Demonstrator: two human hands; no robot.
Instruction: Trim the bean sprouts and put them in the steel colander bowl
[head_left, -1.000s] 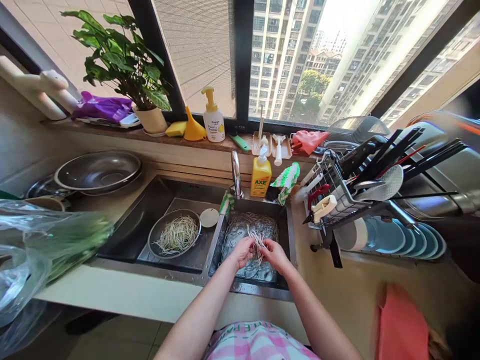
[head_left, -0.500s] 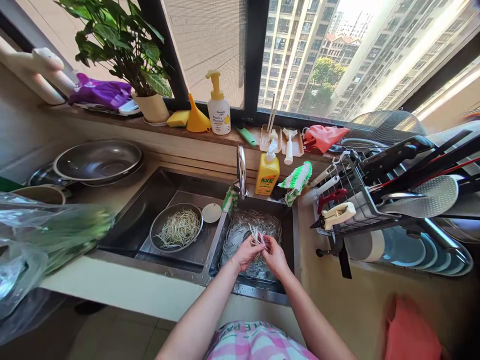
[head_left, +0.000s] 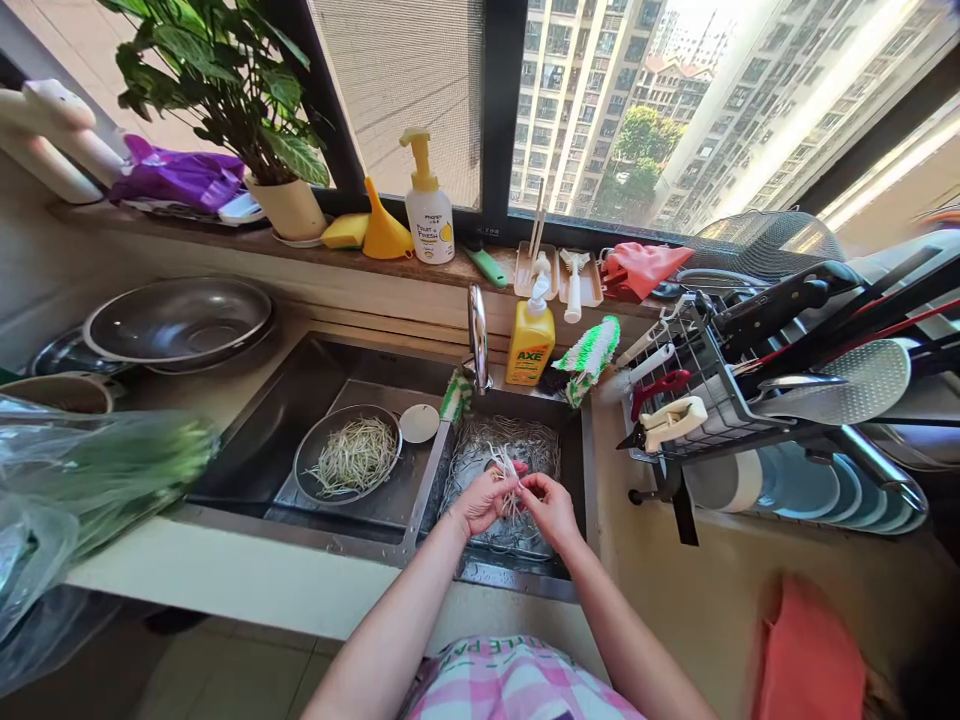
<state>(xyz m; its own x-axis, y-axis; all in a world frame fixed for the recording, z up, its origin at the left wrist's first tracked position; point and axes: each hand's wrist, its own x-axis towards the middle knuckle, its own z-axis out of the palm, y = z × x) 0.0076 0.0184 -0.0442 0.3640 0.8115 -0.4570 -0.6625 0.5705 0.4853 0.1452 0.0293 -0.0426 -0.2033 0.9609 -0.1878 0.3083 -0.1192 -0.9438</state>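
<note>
Over the sink's right basin [head_left: 579,470], left hand [head_left: 484,503] and right hand [head_left: 551,510] closed in a pinch on a bean-sprout bunch [head_left: 508,485], held clear of the wet sprout heap [head_left: 529,447] at 12 o'clock. Steel bowl [head_left: 298,465] of sprouts [head_left: 352,458] at 9 o'clock, kept separate in the left basin [head_left: 255,440].

A yellow AXE detergent bottle [head_left: 530,346] stands just right of the chrome faucet [head_left: 477,338], near a wire dish rack [head_left: 697,390].

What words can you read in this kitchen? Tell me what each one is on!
"AXE" on the yellow bottle
"Fruit n Fresh", it seems, on the white pump bottle; its smaller print is too blurred
"LE PA", part of something longer, on the pink checked clothing
</note>
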